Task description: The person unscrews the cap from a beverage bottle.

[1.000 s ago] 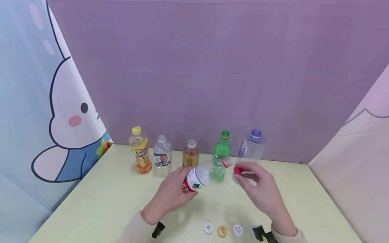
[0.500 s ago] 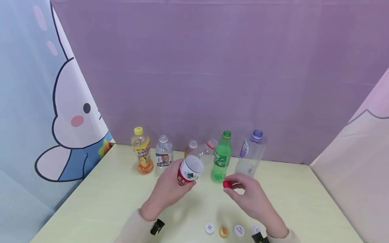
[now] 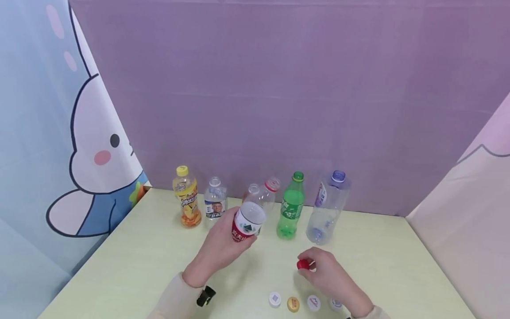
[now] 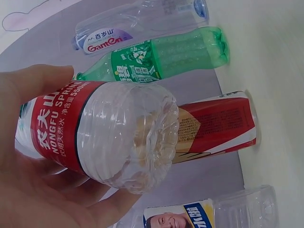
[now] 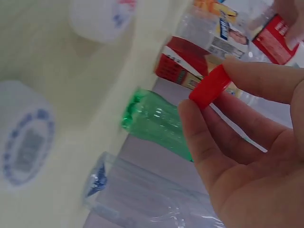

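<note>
My left hand (image 3: 223, 237) grips a clear plastic water bottle (image 3: 247, 221) with a red and white label, held up above the table. Its uncapped neck, ringed in red, leans away from me toward the back. The left wrist view shows the fingers and thumb around the label of the water bottle (image 4: 118, 133), its ribbed base facing that camera. To the right and nearer the front, my right hand (image 3: 332, 274) pinches a red bottle cap (image 3: 303, 264) between thumb and fingertips. In the right wrist view the red cap (image 5: 210, 87) is seen side-on.
Along the back stand a yellow-capped bottle (image 3: 186, 197), a clear bottle (image 3: 215, 201), a green bottle (image 3: 291, 208) and a bluish bottle (image 3: 326, 208). A red-and-tan labelled bottle (image 4: 218, 126) is partly hidden behind the held one. Near the front lie white caps (image 3: 275, 299) and an orange-yellow cap (image 3: 293, 304).
The right hand has drawn the red cap away from the bottle's neck, down toward the front caps. The left hand has turned the bottle so its neck swings left and back.
</note>
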`<state>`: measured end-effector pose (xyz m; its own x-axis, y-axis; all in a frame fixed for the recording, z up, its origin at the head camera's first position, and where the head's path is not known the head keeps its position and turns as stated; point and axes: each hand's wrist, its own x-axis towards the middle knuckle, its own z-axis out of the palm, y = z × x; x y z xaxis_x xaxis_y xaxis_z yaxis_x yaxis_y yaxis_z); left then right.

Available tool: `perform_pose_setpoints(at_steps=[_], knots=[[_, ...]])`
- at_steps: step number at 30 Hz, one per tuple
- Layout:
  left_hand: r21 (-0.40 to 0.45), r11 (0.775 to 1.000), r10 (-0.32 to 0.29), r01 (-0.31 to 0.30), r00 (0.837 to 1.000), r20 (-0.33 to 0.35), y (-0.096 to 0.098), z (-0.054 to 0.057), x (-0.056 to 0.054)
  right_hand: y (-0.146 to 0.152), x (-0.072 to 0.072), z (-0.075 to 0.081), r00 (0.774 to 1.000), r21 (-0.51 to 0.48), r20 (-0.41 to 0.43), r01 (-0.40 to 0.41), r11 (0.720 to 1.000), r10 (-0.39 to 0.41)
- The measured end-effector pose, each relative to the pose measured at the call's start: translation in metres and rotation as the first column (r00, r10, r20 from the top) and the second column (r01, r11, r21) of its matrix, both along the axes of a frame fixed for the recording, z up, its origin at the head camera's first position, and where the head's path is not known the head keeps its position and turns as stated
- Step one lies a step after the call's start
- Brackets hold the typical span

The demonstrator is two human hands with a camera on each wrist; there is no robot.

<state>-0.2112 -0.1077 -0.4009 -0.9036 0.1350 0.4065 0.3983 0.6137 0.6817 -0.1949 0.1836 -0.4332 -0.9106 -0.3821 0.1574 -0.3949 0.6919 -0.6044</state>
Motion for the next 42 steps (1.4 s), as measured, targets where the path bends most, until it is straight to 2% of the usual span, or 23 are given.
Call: perform_pose_setpoints(at_steps=[5, 11, 16, 24, 28, 35, 40, 42], knots=[[0.007, 1.0, -0.002, 0.002, 1.0, 0.012, 0.0, 0.0, 0.001, 0.006, -0.002, -0.011, 1.0, 0.059, 0.019, -0.006, 0.998, 0.005], [0.005, 1.0, -0.008, 0.008, 1.0, 0.027, 0.001, 0.0, 0.001, 0.008, -0.004, -0.019, 0.995, 0.169, 0.097, 0.016, 0.986, -0.033], [-0.005, 1.0, -0.017, 0.017, 0.999, 0.038, 0.002, -0.001, 0.001, 0.008, -0.007, -0.022, 0.987, 0.19, 0.158, 0.003, 0.982, -0.034], [-0.005, 0.999, -0.043, 0.044, 0.997, 0.063, 0.003, -0.002, 0.002, 0.01, -0.011, -0.03, 0.996, 0.231, 0.089, -0.028, 0.973, 0.008], [0.006, 0.998, -0.055, 0.055, 0.995, 0.084, 0.004, -0.002, 0.003, 0.012, -0.011, -0.027, 0.995, 0.204, 0.103, -0.025, 0.979, 0.004], [0.032, 0.996, -0.091, 0.088, 0.991, 0.094, 0.008, -0.007, 0.0, 0.01, -0.008, -0.006, 0.998, 0.146, 0.036, 0.041, 0.988, -0.047], [0.042, 0.988, -0.15, 0.146, 0.983, 0.102, 0.016, -0.014, 0.001, -0.001, -0.001, 0.011, 0.992, 0.011, -0.005, 0.124, 0.992, -0.124], [0.045, 0.985, -0.171, 0.167, 0.98, 0.099, 0.02, -0.017, 0.002, -0.007, 0.001, 0.016, 0.991, -0.077, -0.028, 0.125, 0.989, -0.127]])
